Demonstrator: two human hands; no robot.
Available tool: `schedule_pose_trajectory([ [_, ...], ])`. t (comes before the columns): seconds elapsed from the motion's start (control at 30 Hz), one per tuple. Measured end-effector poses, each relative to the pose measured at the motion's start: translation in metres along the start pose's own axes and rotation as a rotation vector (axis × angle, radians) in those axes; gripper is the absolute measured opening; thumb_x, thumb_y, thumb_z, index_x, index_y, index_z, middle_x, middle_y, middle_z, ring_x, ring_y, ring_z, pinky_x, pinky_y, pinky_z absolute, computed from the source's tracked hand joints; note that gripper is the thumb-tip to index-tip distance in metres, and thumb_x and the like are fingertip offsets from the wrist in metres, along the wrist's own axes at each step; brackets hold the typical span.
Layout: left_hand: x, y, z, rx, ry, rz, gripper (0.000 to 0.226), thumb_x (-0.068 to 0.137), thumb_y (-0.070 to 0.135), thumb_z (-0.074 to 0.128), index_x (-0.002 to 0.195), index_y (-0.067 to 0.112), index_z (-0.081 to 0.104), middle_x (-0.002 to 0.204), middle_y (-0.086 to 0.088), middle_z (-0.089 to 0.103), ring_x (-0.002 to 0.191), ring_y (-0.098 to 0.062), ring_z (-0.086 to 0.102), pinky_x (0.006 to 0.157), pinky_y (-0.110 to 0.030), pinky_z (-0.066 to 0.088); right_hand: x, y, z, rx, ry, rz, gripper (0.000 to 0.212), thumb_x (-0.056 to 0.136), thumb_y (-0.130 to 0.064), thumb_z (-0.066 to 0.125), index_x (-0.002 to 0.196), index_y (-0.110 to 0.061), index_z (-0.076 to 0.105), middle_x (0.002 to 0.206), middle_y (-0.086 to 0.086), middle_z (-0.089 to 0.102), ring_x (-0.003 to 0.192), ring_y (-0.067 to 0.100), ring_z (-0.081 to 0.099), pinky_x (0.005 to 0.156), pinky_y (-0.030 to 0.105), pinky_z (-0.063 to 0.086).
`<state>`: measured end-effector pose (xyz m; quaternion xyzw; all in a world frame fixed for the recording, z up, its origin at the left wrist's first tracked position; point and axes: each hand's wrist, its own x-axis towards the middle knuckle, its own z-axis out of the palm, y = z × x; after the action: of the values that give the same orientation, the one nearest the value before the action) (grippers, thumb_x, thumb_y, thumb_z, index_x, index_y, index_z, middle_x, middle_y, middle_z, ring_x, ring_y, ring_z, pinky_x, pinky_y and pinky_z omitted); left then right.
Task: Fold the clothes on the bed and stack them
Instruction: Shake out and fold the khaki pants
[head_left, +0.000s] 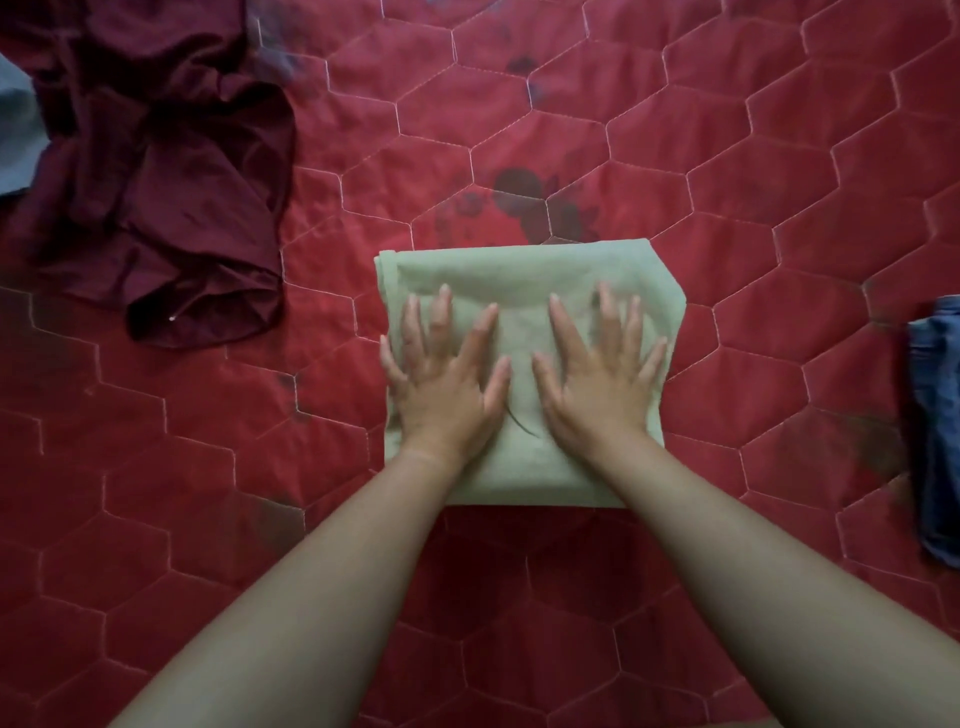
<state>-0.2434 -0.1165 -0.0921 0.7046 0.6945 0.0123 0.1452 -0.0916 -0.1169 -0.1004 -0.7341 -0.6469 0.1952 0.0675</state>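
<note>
A pale green garment (519, 275) lies folded into a neat rectangle in the middle of the red quilted bed (675, 156). My left hand (447, 374) presses flat on its left half with the fingers spread. My right hand (597, 374) presses flat on its right half, fingers spread too. A crumpled maroon garment (156, 182) lies unfolded at the upper left. Folded blue denim (935, 426) sits at the right edge of the view, partly cut off.
A grey-blue piece of cloth (15, 130) shows at the far left edge beside the maroon garment. The quilt has dark stains (524, 197) just beyond the green garment. Open quilt surrounds the green garment on all sides.
</note>
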Motion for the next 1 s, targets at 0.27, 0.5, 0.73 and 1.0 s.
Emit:
schedule_pose_trajectory([
  [0.27, 0.0, -0.023, 0.03, -0.037, 0.046, 0.053, 0.057, 0.084, 0.053, 0.036, 0.14, 0.04, 0.036, 0.155, -0.005, 0.019, 0.143, -0.024, 0.007, 0.103, -0.058, 0.026, -0.003, 0.017, 0.026, -0.051, 0.005, -0.021, 0.056, 0.09, -0.055, 0.036, 0.142, -0.047, 0.02, 0.157, -0.003, 0.001, 0.143, 0.024, -0.006, 0.104, 0.067, 0.007],
  [0.5, -0.022, -0.03, 0.006, -0.201, -0.01, -0.273, 0.066, 0.084, 0.059, 0.049, 0.14, 0.05, 0.017, 0.153, -0.005, -0.007, 0.141, -0.024, 0.0, 0.107, -0.057, 0.017, -0.036, 0.022, 0.007, 0.105, 0.097, 0.37, 0.063, 0.084, -0.056, 0.051, 0.141, -0.042, 0.028, 0.147, 0.017, 0.019, 0.127, 0.038, 0.026, 0.097, 0.052, 0.033],
  [0.73, -0.015, -0.023, 0.002, -0.34, -0.129, -0.334, 0.074, 0.085, 0.06, 0.047, 0.144, 0.049, 0.004, 0.108, -0.014, 0.043, 0.097, -0.035, 0.053, 0.087, -0.044, 0.043, -0.039, 0.016, 0.01, 0.356, 0.017, 0.407, 0.068, 0.084, -0.054, 0.055, 0.142, -0.046, 0.023, 0.125, 0.015, 0.039, 0.109, 0.034, 0.047, 0.092, 0.036, 0.04],
  [1.0, -0.017, -0.007, -0.024, -0.574, 0.011, -0.267, 0.057, 0.084, 0.053, 0.056, 0.133, 0.051, 0.027, 0.12, -0.006, 0.061, 0.102, -0.029, 0.061, 0.083, -0.032, 0.044, -0.029, 0.03, -0.018, 0.658, 0.002, 0.34, 0.064, 0.08, -0.043, 0.067, 0.137, -0.04, 0.039, 0.136, -0.008, 0.052, 0.123, 0.021, 0.049, 0.092, 0.013, 0.031],
])
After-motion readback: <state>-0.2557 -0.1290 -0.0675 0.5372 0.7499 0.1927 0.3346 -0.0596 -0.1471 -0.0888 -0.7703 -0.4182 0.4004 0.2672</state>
